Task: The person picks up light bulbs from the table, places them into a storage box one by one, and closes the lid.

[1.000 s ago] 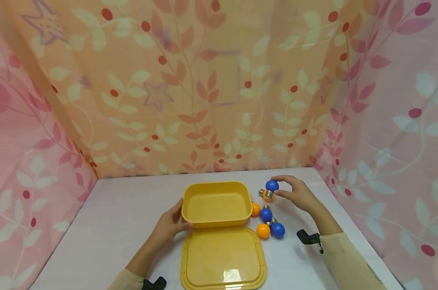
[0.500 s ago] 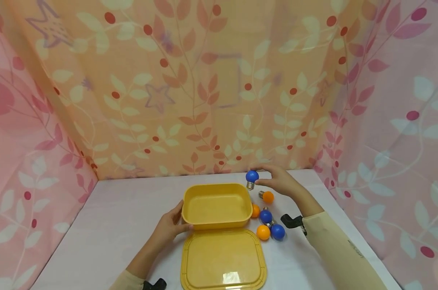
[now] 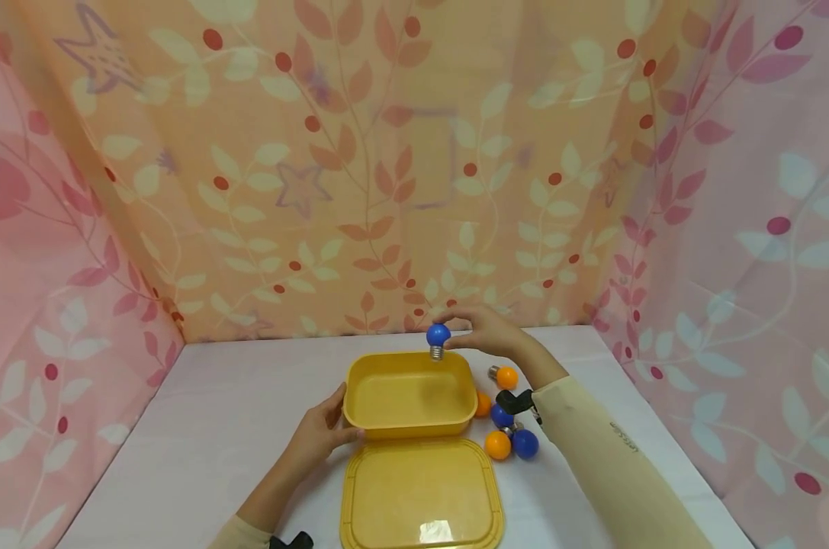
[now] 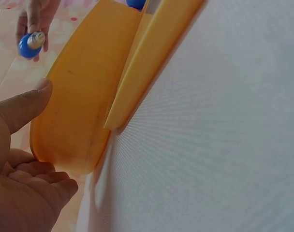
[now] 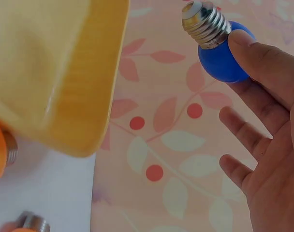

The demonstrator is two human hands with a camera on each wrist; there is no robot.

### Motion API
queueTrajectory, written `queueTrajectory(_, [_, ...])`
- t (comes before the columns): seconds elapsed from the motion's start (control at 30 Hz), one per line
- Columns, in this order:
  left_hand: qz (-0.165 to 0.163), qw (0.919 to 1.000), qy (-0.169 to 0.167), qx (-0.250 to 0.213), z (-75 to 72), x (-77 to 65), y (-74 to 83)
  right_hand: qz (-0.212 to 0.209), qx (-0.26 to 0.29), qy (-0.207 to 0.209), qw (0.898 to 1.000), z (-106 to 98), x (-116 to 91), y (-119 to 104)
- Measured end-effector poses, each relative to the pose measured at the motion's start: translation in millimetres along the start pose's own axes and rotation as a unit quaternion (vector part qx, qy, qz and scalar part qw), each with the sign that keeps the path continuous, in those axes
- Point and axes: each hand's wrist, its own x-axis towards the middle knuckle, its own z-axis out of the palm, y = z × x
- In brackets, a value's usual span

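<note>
My right hand (image 3: 486, 332) pinches a blue light bulb (image 3: 438, 335) between thumb and fingers, over the back rim of a yellow plastic box (image 3: 387, 427). The bulb's silver screw base (image 5: 207, 26) points down in the head view. Seen from the right wrist, the other fingers stand loosely apart from it. My left hand (image 3: 321, 428) holds the box at its left end, thumb at the front corner and fingers round the far side. No bulb shows inside the box. In front of it a yellow lid (image 3: 422, 492) lies flat on the table.
Right of the box lie several loose bulbs, among them an orange bulb (image 3: 506, 378), another orange bulb (image 3: 497, 445) and a blue bulb (image 3: 525, 444). The right wrist strap partly covers one blue bulb. A patterned cloth (image 3: 359, 191) hangs behind the white table (image 3: 249, 396).
My right hand has carried the blue bulb left, from above the loose orange bulb to the box's back rim. The left hand, box and lid stay in place.
</note>
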Motion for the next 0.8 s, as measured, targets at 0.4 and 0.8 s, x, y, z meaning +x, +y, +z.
queueTrajectory(0.4, [-0.012, 0.9999, 0.002, 0.000, -0.9, 0.1, -0.8, -0.022, -0.008, -0.035, 0.999, 23.1, 36.8, -14.6])
queueTrajectory(0.8, [-0.004, 0.9998, 0.004, 0.018, -0.6, 0.2, -0.9, -0.052, 0.022, -0.070, 0.996, 58.6, 67.6, -15.8])
